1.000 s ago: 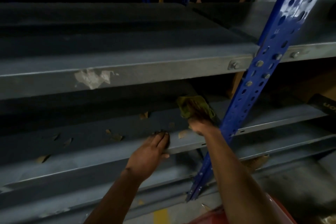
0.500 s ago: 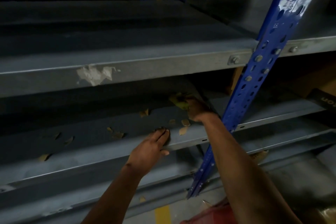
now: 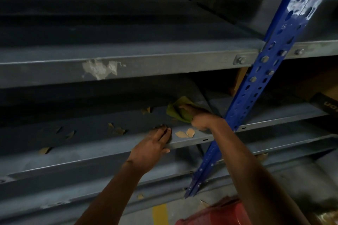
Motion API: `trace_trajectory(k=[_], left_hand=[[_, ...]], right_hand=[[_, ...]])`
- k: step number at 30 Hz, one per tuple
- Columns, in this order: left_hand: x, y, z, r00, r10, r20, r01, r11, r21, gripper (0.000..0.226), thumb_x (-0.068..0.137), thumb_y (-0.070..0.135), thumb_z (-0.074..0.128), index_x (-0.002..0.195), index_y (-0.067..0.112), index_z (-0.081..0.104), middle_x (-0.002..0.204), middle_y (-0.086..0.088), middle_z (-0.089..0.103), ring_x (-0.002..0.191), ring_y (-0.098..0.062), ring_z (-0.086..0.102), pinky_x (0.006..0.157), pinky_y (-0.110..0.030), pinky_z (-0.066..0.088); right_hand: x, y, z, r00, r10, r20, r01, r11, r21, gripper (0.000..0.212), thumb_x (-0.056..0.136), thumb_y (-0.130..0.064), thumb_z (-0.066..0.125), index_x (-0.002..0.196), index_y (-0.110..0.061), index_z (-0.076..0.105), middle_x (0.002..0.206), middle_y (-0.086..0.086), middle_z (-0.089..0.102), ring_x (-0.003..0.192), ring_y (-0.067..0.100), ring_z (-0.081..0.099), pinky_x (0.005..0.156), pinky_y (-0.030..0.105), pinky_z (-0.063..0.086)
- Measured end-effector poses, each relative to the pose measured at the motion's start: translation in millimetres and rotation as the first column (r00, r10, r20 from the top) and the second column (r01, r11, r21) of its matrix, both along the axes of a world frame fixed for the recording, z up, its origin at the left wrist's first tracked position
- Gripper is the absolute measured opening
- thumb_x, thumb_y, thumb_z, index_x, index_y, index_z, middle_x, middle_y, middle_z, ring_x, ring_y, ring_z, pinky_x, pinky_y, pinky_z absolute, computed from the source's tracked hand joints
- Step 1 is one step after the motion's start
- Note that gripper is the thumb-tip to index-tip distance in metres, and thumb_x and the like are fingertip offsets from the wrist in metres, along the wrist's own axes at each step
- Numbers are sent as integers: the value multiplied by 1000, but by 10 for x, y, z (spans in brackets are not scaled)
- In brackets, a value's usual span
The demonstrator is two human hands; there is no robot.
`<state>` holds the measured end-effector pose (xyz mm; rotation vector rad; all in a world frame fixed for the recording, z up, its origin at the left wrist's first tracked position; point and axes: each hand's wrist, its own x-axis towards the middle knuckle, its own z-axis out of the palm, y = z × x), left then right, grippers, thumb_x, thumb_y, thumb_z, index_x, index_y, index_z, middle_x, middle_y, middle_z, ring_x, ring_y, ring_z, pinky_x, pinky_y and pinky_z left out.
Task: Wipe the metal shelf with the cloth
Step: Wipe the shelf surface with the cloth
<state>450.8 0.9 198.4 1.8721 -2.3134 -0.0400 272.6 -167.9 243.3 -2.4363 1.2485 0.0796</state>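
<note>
A grey metal shelf runs across the middle of the head view, dusty and strewn with brown paper scraps. My right hand grips a yellow-green cloth and holds it down on the shelf surface, near the blue upright. My left hand rests on the shelf's front edge with straight fingers lying on top and the thumb under the lip. Part of the cloth is hidden under my right hand.
A blue perforated upright post stands just right of my right arm. Another grey shelf overhangs closely above, with torn tape on its front. A cardboard box sits at the right. Lower shelves and floor lie below.
My right hand pushed the cloth away into the shelf, then drew it back a little toward the front edge. My left hand has stayed on the shelf edge.
</note>
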Motion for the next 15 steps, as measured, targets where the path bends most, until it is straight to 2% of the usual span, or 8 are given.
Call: trace_trajectory(k=[2, 4, 6, 11, 13, 15], left_hand=[[-22, 103, -38, 991, 77, 106, -70, 995, -70, 69, 94, 43, 48, 150, 10, 24, 154, -15, 29, 142, -31, 26, 117, -46, 13], [-38, 222, -109, 974, 185, 129, -172, 980, -101, 68, 95, 45, 38, 149, 7, 23, 153, -16, 31, 142, -33, 25, 116, -55, 19], [-59, 281, -189, 970, 210, 122, -199, 975, -101, 67, 96, 43, 33, 150, 7, 18, 154, -16, 27, 143, -33, 21, 116, -52, 19], [-114, 256, -132, 970, 198, 141, -178, 974, -143, 65, 95, 36, 45, 149, 6, 25, 153, -15, 33, 141, -31, 29, 117, -44, 16], [-97, 270, -114, 971, 185, 149, -167, 978, -125, 66, 96, 36, 44, 150, 6, 21, 155, -14, 29, 142, -30, 26, 117, -43, 12], [-63, 288, -111, 973, 176, 147, -162, 981, -106, 68, 96, 36, 41, 151, 7, 14, 157, -13, 23, 144, -29, 21, 117, -41, 9]], right_hand=[[25, 38, -31, 995, -64, 80, 66, 998, -17, 81, 85, -1, 45, 146, -46, 20, 159, -6, 18, 141, 27, 26, 110, 42, 31], [50, 52, -90, 980, -125, 156, 127, 992, -3, 76, 89, -3, 41, 148, -46, 19, 161, -9, 11, 145, 25, 17, 116, 47, 21], [54, 41, -146, 981, -119, 153, 120, 993, 0, 72, 92, -6, 39, 149, -44, 18, 161, -10, 8, 146, 23, 12, 118, 46, 16], [106, 1, -71, 1000, -30, 7, 30, 1000, -2, 85, 85, -11, 46, 149, -46, 2, 162, -10, -2, 148, 26, 4, 118, 51, 14], [156, 1, -35, 993, 62, -102, -64, 998, -17, 83, 87, -16, 40, 150, -41, -8, 161, -10, -15, 148, 20, -11, 119, 50, 3], [151, 19, -65, 990, 95, -103, -96, 995, -11, 74, 93, -17, 33, 149, -39, -10, 158, -12, -20, 145, 12, -19, 118, 43, -10]])
